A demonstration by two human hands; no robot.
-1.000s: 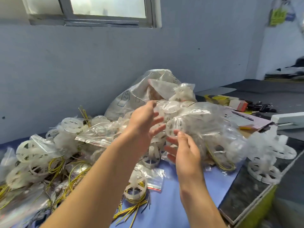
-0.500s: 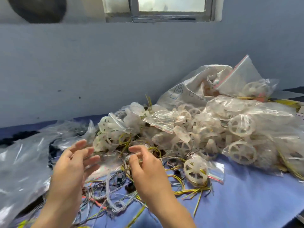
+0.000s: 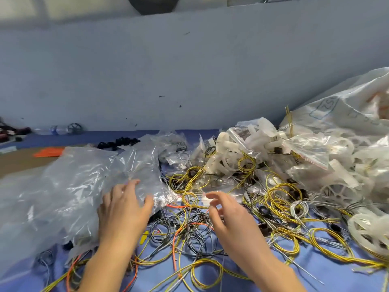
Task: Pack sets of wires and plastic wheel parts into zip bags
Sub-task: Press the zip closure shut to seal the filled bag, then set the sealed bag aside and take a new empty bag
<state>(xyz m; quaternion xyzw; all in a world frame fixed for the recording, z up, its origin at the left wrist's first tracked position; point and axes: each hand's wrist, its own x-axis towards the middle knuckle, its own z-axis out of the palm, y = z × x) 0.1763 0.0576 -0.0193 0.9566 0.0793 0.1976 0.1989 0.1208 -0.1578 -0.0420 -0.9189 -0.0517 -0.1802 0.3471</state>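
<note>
Wires (image 3: pixel 195 239) lay tangled across the blue table (image 3: pixel 347 279) beneath both hands, with white plastic wheels (image 3: pixel 336 193) heaped to the right. The left hand (image 3: pixel 123 209) rested flat and open on a pile of clear bags (image 3: pixel 69 186). The right hand (image 3: pixel 229 216) hovered over the tangle, fingers loosely curled, holding nothing. Pulling one coil could drag its neighbours along, I reckoned.

We see through one wide-angle camera worn on the head, facing forward and down, close over the table (image 3: pixel 332 276), with the left hand (image 3: pixel 122 209) and right hand (image 3: pixel 229 216) at lower centre and the wall (image 3: pixel 189 70) across the upper half.
</note>
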